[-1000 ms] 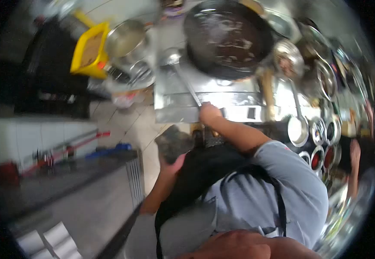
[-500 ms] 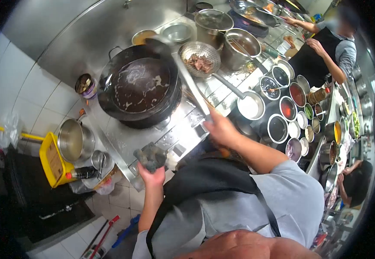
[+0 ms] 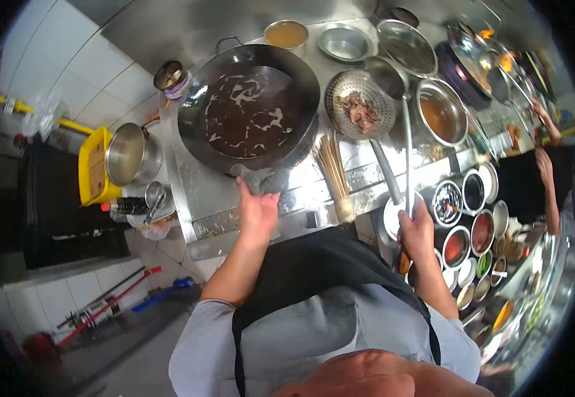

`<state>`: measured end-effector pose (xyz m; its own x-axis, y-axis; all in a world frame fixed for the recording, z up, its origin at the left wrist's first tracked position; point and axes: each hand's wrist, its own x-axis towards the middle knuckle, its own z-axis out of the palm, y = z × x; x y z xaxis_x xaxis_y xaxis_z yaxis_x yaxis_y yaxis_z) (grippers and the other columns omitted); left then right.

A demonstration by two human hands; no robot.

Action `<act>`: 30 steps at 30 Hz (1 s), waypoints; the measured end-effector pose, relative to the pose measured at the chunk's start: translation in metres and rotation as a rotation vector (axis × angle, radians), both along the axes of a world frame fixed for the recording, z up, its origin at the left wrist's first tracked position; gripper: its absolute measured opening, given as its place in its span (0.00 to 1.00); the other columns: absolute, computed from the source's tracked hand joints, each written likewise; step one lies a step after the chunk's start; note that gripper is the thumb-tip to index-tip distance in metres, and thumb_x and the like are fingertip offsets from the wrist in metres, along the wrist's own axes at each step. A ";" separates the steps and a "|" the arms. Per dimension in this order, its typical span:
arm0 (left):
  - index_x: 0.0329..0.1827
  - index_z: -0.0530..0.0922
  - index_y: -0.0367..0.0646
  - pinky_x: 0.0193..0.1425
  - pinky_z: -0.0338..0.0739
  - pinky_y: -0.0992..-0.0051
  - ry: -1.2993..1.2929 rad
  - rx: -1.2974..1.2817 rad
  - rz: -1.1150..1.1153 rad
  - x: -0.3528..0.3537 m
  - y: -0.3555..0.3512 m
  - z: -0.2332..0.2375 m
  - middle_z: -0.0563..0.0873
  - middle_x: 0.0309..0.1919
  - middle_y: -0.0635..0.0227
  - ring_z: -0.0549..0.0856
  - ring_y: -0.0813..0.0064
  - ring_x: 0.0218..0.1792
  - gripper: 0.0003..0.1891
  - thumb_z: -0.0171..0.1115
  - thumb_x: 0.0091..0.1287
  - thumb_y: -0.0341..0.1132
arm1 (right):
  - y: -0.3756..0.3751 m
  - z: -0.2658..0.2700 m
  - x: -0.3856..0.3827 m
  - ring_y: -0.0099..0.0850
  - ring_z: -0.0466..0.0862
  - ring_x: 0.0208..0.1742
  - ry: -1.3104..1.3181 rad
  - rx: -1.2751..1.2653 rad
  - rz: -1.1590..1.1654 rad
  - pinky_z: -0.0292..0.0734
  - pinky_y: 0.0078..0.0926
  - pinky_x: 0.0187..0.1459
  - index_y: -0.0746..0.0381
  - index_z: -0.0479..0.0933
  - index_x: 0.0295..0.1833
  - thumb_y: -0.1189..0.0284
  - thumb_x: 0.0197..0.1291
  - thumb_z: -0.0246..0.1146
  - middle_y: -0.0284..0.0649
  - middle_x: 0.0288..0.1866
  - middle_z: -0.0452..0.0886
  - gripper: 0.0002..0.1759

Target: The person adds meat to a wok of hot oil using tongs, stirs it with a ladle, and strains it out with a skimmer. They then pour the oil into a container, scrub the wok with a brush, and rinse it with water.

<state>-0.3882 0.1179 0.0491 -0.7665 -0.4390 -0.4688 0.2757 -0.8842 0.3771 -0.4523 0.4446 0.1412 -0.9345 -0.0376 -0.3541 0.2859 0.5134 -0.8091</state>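
Observation:
My left hand (image 3: pixel 258 208) is closed on a grey rag (image 3: pixel 264 180) at the near rim of a large black wok (image 3: pixel 195 126). Dark brown liquid with pale foam streaks fills the wok's bottom. In my right hand (image 3: pixel 418 231) is the long handle of a ladle (image 3: pixel 408 155). Its dark bowl is over the right edge of a perforated strainer (image 3: pixel 337 109), which holds pieces of cooked meat (image 3: pixel 360 112). A bamboo wok brush (image 3: pixel 332 175) lies between the wok and the strainer. Beneath my right hand a white-filled container (image 3: pixel 393 218) is partly covered.
A pot of brown liquid (image 3: pixel 441 119) stands right of the strainer, with several sauce containers (image 3: pixel 456 246) nearer. A steel pot (image 3: pixel 126 155) and yellow bin (image 3: pixel 94 169) are at left. Another person's hand (image 3: pixel 544 165) shows at right, near burner flames.
My left hand has brought the rag from the stove's front edge to the wok's rim. My right hand has swung the ladle rightward, from the wok's edge to the strainer. The view has turned.

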 end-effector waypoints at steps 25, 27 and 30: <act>0.52 0.79 0.40 0.50 0.83 0.62 -0.346 0.062 -0.158 -0.027 -0.047 -0.046 0.87 0.47 0.63 0.87 0.62 0.43 0.15 0.50 0.74 0.40 | -0.318 0.043 -0.245 0.46 0.87 0.39 0.486 0.741 1.110 0.81 0.42 0.42 0.66 0.84 0.39 0.64 0.52 0.66 0.53 0.37 0.86 0.16; 0.51 0.79 0.36 0.53 0.83 0.59 -0.240 0.004 -0.152 -0.027 -0.041 -0.033 0.86 0.47 0.59 0.86 0.61 0.46 0.16 0.49 0.73 0.38 | -0.313 0.055 -0.255 0.48 0.87 0.38 0.521 0.700 1.109 0.81 0.44 0.39 0.68 0.82 0.42 0.67 0.51 0.64 0.54 0.37 0.86 0.17; 0.51 0.78 0.34 0.55 0.83 0.56 -0.227 -0.007 -0.149 -0.024 -0.043 -0.041 0.86 0.46 0.57 0.86 0.59 0.47 0.16 0.49 0.73 0.37 | -0.310 0.089 -0.244 0.44 0.87 0.33 0.406 0.690 1.049 0.81 0.42 0.37 0.68 0.81 0.45 0.70 0.51 0.63 0.52 0.33 0.85 0.17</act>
<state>-0.4123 0.0751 0.0076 -0.6982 -0.3336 -0.6334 0.0508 -0.9057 0.4210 -0.6965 0.1341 0.2304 -0.6158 -0.7305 -0.2951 -0.6975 0.6797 -0.2271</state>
